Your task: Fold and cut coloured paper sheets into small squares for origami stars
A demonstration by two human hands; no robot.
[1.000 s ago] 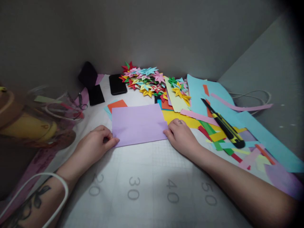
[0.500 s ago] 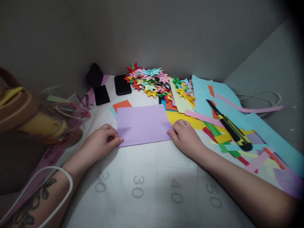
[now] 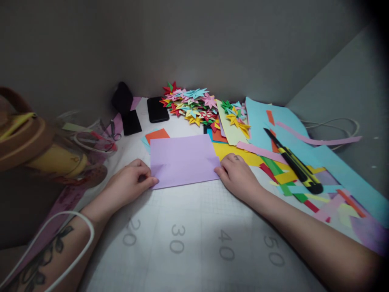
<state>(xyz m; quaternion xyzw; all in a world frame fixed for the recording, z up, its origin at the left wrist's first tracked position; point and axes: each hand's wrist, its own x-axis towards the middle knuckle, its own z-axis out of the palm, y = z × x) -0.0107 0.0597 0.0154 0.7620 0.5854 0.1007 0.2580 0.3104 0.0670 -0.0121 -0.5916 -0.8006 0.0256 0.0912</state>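
Note:
A sheet of purple paper point(image 3: 184, 160) lies in front of me, its near edge running between my two hands. At its near left corner, my left hand point(image 3: 133, 180) pinches the paper between thumb and curled fingers. My right hand point(image 3: 237, 174) grips the right side near the front corner, thumb toward me and fingers tucked. Just beyond the sheet, orange paper point(image 3: 158, 135) sticks out at the left, and yellow paper point(image 3: 240, 155) spreads out at the right, beside my right hand.
Folded paper stars point(image 3: 194, 105) are heaped at the back, right of a black phone point(image 3: 158, 109). A utility knife point(image 3: 294, 162), blade out, rests among paper strips at right. A lidded cup point(image 3: 45, 150) stands at left. A white cable point(image 3: 88, 227) crosses my left forearm.
Both hands and the purple paper keep practically the same place. The view has shifted very slightly.

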